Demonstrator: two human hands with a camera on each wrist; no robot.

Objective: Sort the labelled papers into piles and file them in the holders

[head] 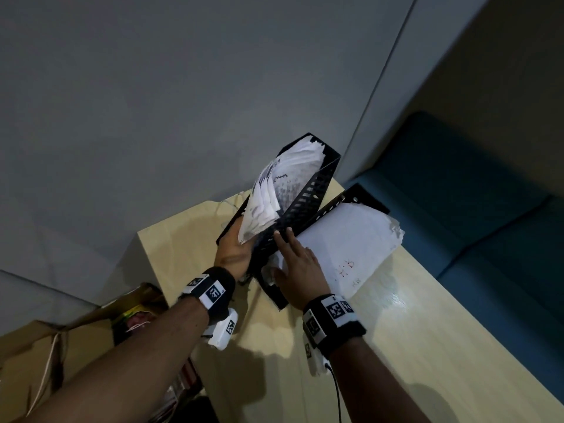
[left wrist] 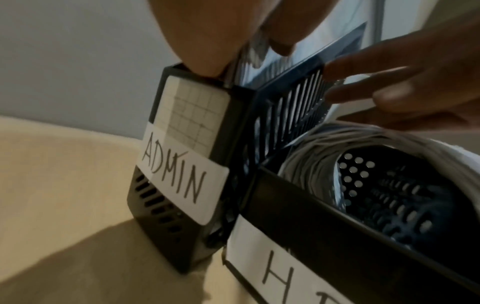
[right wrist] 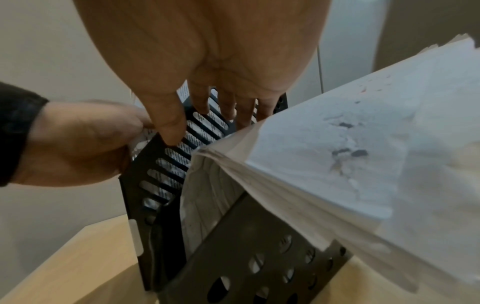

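Observation:
Two black holders stand on the pale wooden table (head: 396,346). The left holder (head: 308,193) carries a label reading ADMIN (left wrist: 176,174). My left hand (head: 233,251) grips the fanned stack of printed papers (head: 274,190) at this holder's front end, thumb inside the rim (left wrist: 197,41). The right holder (head: 345,199), whose label starts with H (left wrist: 275,275), holds a thick stack of white sheets (head: 345,245) that spills over its side. My right hand (head: 296,264) lies over that stack with straight fingers (right wrist: 223,102) touching the ADMIN holder's slotted wall (right wrist: 182,152).
Brown paper bags and cardboard (head: 61,346) sit below the table's left edge. A blue sofa (head: 457,193) stands to the right behind the table. A grey wall (head: 152,87) rises close behind the holders.

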